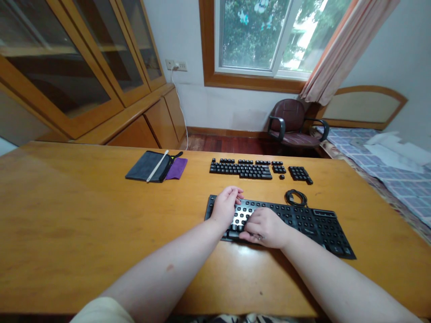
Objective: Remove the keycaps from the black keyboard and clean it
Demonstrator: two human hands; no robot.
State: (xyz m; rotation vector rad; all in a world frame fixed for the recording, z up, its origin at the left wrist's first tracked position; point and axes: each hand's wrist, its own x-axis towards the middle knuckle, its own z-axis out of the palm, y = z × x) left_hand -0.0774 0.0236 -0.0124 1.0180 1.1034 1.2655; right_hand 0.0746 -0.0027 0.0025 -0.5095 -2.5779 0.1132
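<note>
Person's left hand [225, 207] is over the left part of the black keyboard [303, 220], fingers curled in with tips close together, can't tell if anything is pinched; right hand [265, 227] sits over the lower left-middle, fingers bent into a loose fist, thumb low near the front edge, grip hidden. Keyboard lies on the wooden desk [101, 215] in front of the person, most keys off, a few on at lower left; loose keycaps [249, 170] sit grouped beyond it, coiled cable [291, 197] just behind.
</note>
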